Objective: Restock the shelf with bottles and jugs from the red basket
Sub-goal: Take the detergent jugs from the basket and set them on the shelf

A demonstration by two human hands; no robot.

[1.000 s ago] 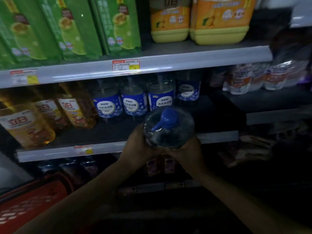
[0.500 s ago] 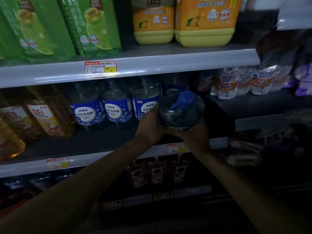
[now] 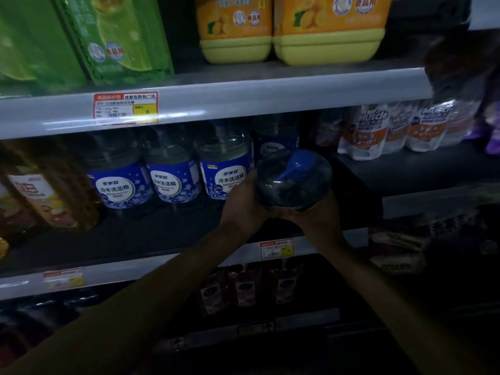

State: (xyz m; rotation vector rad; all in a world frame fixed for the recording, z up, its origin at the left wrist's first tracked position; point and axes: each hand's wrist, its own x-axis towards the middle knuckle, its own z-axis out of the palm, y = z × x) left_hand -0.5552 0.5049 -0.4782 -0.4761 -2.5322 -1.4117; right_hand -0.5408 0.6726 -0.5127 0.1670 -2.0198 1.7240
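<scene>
A clear jug (image 3: 293, 180) with a blue cap and handle is held between both hands over the right end of the middle shelf (image 3: 167, 236). My left hand (image 3: 240, 201) grips its left side and my right hand (image 3: 313, 219) cups it from below on the right. Its top faces me, so its label is hidden. To its left stand three matching jugs with blue labels (image 3: 224, 174), and a fourth (image 3: 273, 143) stands behind it. The red basket is out of view.
Amber bottles (image 3: 40, 193) fill the shelf's left end. Green packs (image 3: 113, 41) and orange-yellow jugs (image 3: 281, 28) sit on the shelf above. White refill pouches (image 3: 378, 131) stand on a neighbouring shelf to the right. Dark bottles (image 3: 243, 288) line the shelf below.
Both hands have carried the jug up and forward from below the shelf edge to over the shelf, beside the blue-labelled jugs. The view has shifted right, and the red basket has dropped out of sight.
</scene>
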